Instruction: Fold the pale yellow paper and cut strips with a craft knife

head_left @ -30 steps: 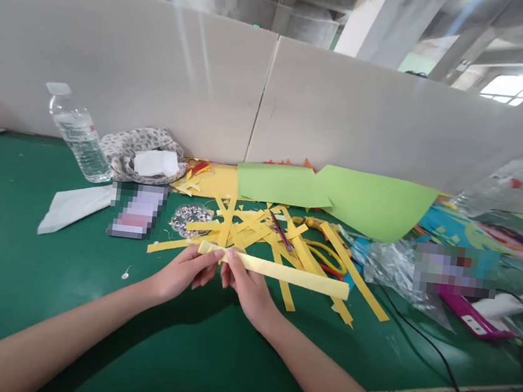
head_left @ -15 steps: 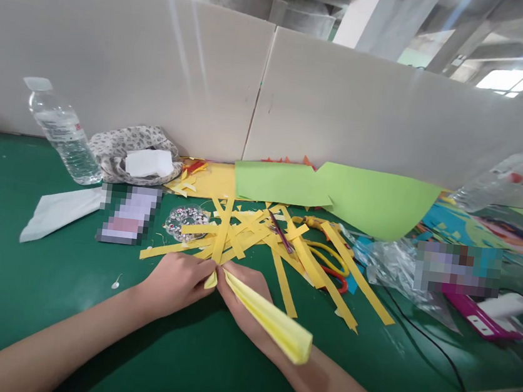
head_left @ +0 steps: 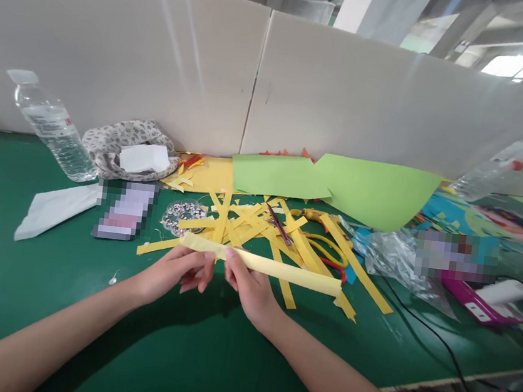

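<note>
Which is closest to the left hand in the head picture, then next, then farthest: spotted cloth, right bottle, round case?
From the left hand:
1. Round case, just beyond it.
2. Spotted cloth, farther back, left.
3. Right bottle, far right.

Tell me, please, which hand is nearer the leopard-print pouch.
Left: the left hand is in front of the pouch, to its right; the right hand is farther right.
</note>
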Demonstrator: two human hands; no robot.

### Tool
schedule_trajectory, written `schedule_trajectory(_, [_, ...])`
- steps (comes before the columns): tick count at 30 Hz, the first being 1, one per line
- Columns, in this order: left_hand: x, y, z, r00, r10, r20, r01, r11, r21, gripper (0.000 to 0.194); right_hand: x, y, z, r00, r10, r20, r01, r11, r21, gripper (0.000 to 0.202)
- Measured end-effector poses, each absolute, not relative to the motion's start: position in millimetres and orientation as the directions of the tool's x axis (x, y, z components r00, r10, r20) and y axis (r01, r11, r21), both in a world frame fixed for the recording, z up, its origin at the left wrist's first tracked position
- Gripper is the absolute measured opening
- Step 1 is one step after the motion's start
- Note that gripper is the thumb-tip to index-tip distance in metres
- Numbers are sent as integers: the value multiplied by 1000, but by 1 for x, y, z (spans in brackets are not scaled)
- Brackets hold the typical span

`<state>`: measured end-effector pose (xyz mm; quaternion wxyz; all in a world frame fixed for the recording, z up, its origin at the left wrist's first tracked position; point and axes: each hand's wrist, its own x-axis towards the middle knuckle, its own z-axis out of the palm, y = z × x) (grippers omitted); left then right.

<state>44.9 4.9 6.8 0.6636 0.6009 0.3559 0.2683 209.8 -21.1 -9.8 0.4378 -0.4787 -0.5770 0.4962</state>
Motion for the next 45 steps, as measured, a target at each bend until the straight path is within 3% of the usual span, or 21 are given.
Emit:
schedule_trajectory(5, [46,2,6,601,778,-182,221,56,974,48,209,-22,-11,-199,978,57,144,87,-986,42])
schedule_trajectory(8, [45,2,4,587,806,-75,345,-165,924,50,211,-24,-8,-230,955,188,265,248,-932,36])
schedule_trajectory(10, [43,3,2,590,807,31,457,-366,811,46,212,-24,-6,-263,923,282,374,367,-852,32])
schedule_trajectory(12, [42,4,-1,602,792,97,588,-523,617,37,213,-22,-7,-288,908,304,482,412,-773,31])
schedule_trajectory(15, [41,6,-6,640,759,119,700,-641,315,28,213,-20,-9,-316,917,244,594,392,-702,31])
schedule_trajectory(17, [41,6,-7,650,749,125,711,-658,249,27,213,-19,-9,-314,921,229,596,379,-708,33])
schedule_trajectory(19, [41,6,-5,613,782,114,720,-612,328,28,214,-19,-7,-280,931,233,527,352,-773,34])
schedule_trajectory(21, [42,6,1,537,839,84,702,-500,508,33,215,-19,-4,-216,952,217,396,289,-872,37])
schedule_trajectory(25, [42,5,9,457,885,-91,470,-153,869,48,215,-16,-1,-101,993,69,130,82,-988,44])
schedule_trajectory(29, [42,2,9,582,786,-208,250,70,966,46,213,-13,-3,-233,971,-55,-60,-71,-996,48])
schedule_trajectory(33, [43,0,6,614,762,-204,221,81,972,47,211,-11,-6,-297,952,-69,-117,-108,-987,48])
schedule_trajectory(37, [46,0,8,620,768,-158,230,15,973,42,211,-13,-8,-279,956,-94,-27,-105,-994,43])
schedule_trajectory(40, [47,0,8,618,779,-112,328,-126,936,44,211,-15,-9,-249,966,-75,68,-60,-996,39])
schedule_trajectory(42, [46,1,6,605,796,-32,466,-321,825,39,211,-17,-9,-240,971,2,168,44,-985,40])
schedule_trajectory(45, [45,2,0,644,756,116,657,-624,424,26,211,-20,-8,-260,957,128,328,212,-921,41])
